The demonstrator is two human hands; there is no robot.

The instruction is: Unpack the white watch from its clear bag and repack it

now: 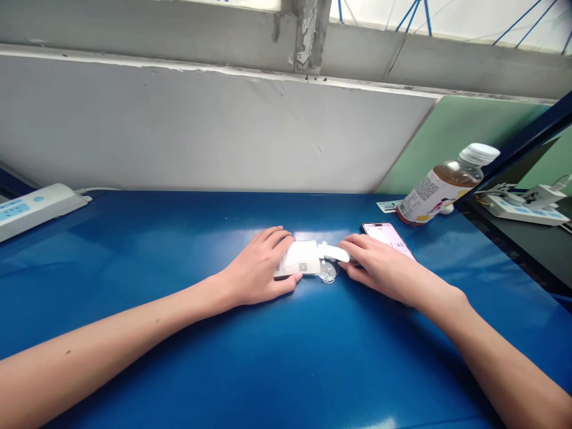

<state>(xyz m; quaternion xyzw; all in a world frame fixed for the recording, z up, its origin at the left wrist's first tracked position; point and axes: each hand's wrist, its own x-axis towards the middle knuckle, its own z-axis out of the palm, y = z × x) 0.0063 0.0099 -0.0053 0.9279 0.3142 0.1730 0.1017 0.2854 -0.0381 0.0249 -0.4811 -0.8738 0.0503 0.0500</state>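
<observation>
A small white box-shaped device with a QR code label lies on the blue table at the middle. My left hand is wrapped round its left end, fingers over the top and thumb at the near side. A white tab sticks out of the device's right end, and my right hand pinches it with the fingertips. A small round silvery part lies on the table just under the tab.
A phone with a lit screen lies right behind my right hand. A drink bottle with brown liquid stands tilted at the back right, with a card beside it. White power strips sit at the far left and far right.
</observation>
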